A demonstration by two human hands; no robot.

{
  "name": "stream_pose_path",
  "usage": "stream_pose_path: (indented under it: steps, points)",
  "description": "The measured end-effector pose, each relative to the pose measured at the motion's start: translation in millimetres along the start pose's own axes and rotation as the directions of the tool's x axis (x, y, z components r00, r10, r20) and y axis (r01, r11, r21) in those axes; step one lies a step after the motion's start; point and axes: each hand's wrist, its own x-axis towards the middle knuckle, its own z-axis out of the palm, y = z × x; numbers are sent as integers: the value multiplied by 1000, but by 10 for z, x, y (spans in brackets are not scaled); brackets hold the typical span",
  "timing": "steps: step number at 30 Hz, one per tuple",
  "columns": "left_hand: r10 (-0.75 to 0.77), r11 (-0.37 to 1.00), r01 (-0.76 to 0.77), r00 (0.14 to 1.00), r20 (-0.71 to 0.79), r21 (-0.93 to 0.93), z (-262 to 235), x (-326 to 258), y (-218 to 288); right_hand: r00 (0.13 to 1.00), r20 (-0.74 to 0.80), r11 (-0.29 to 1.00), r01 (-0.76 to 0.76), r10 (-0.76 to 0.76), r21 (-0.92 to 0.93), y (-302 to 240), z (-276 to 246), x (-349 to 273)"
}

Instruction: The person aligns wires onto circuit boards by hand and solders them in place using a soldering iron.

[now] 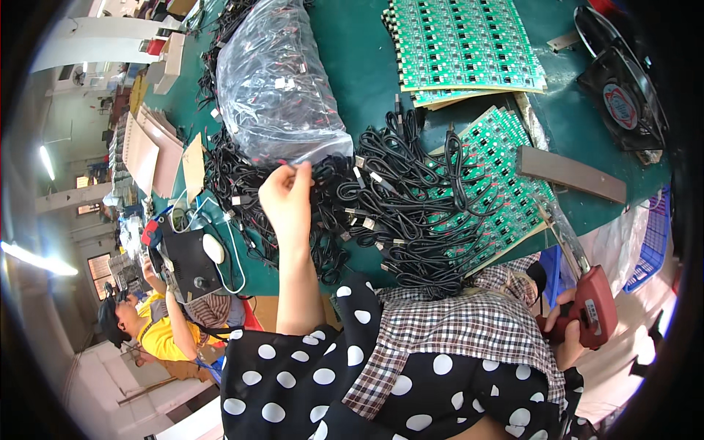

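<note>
My left hand [288, 198] is raised over a heap of black cables [257, 191], thumb and fingertips pinched together beside the open edge of a clear plastic bag [275, 81]. Whatever lies between the fingertips is too small to make out. The bag is full of cables with red-tipped wire ends. My right hand [563, 330] grips a red soldering gun [592, 312], its metal nozzle pointing up and left toward the near green circuit-board panel [495, 198]. Coiled black USB cables [411, 220] lie across that panel's left part, with red wire ends along its boards.
A stack of green circuit-board panels [466, 48] lies at the back. A brown bar [572, 174] rests on the near panel's right edge, and a black fan [623, 103] stands at far right. Blue baskets [653, 238] are beside the table. A person in yellow [165, 334] works at left.
</note>
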Motion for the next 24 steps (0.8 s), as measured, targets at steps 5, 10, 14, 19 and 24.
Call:
stream_pose_path:
  steps: [5,10,14,19,24]
  points:
    - [144,791,-361,895,-423,-494,65,-191,556,999,-35,1000,3,-3,3,-1,-2,-28]
    - [641,767,-629,759,-112,129,279,-483,1313,997,9,991,-78,77,113,-115,41,37]
    - [882,420,-892,358,308,-165,876,-662,1331,1000,16,993,-15,13,119,-85,19,-22]
    - [777,545,-826,434,455,-143,1107,-883,1290,994,-12,993,-112,112,45,-173,50,-16]
    - [882,386,-911,320,346,-143,1115,-889,1178,986,111,980,-138,123,146,-131,-65,-30]
